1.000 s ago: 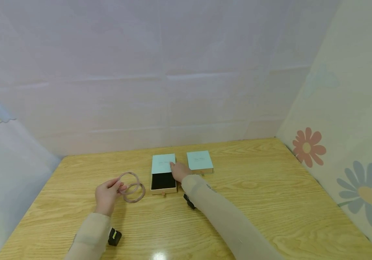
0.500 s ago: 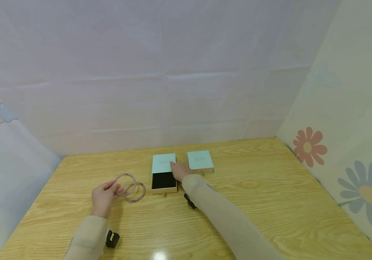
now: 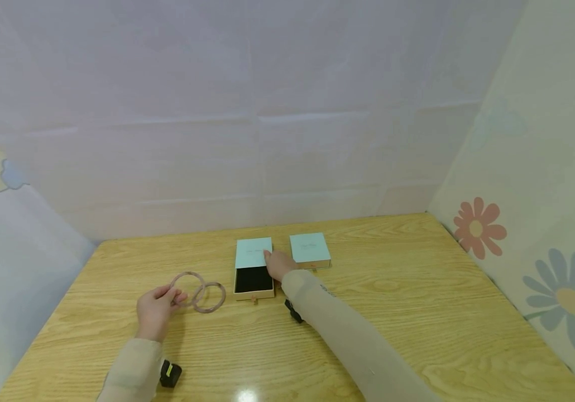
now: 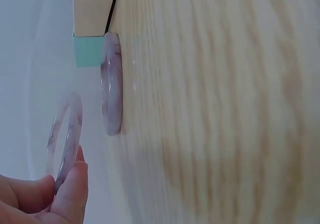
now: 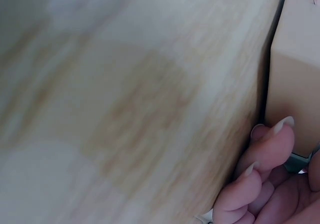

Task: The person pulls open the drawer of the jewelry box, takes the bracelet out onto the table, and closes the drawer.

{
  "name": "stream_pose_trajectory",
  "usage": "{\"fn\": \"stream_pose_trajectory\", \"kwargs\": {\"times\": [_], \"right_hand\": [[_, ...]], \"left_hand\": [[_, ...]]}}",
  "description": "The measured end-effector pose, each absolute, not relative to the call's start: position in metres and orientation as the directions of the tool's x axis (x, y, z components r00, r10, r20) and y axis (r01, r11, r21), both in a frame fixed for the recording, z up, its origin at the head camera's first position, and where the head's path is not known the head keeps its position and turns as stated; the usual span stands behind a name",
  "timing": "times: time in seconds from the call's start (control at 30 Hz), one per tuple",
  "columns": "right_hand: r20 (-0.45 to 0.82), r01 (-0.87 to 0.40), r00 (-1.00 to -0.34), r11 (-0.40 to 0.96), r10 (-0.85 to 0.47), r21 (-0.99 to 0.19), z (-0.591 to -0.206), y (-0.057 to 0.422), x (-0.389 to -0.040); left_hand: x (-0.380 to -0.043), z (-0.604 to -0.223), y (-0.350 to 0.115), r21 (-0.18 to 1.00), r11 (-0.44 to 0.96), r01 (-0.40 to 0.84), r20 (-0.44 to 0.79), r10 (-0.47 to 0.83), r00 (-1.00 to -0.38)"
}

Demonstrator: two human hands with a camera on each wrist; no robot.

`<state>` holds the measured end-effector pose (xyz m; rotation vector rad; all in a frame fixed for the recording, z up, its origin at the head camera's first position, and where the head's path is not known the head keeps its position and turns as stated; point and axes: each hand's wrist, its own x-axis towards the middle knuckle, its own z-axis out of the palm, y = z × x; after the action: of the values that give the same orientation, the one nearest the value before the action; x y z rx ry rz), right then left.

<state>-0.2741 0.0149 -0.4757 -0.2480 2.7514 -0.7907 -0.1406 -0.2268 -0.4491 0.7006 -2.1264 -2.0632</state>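
Note:
My left hand (image 3: 154,315) pinches a pale purple marbled bangle (image 4: 75,126) between thumb and fingers, holding it up over the table. A second, similar bangle (image 4: 115,88) lies flat on the wood just to the right of that hand. Further right sits a jewelry box (image 3: 247,254) with a light-blue lid, its drawer (image 3: 253,297) pulled out toward me and showing a black lining. My right hand (image 3: 279,264) grips this box at its right side, thumb over the lid edge. In the right wrist view, curled fingers (image 5: 277,146) press against the box's side.
Another light-blue box (image 3: 310,248), closed, stands right of the first, close behind my right hand. Beneath everything is a wood-grain table (image 3: 418,290). A pale cloth backdrop (image 3: 267,156) rises along the table's back edge, and a flower-printed one (image 3: 544,184) at the right.
My left hand has moved left and slightly toward me with its bangle, which overlaps the lying bangle less in the head view. The right hand and both boxes have stayed in place.

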Motion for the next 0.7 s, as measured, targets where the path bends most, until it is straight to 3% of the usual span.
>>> {"fn": "stream_pose_trajectory", "kwargs": {"times": [0.7], "right_hand": [[-0.216,-0.07,-0.951,0.833,-0.222,-0.549,-0.476,0.014,-0.274]], "left_hand": [[-0.131,-0.454,-0.24,0.956,-0.063,-0.287,-0.286,-0.416,-0.863]]}}
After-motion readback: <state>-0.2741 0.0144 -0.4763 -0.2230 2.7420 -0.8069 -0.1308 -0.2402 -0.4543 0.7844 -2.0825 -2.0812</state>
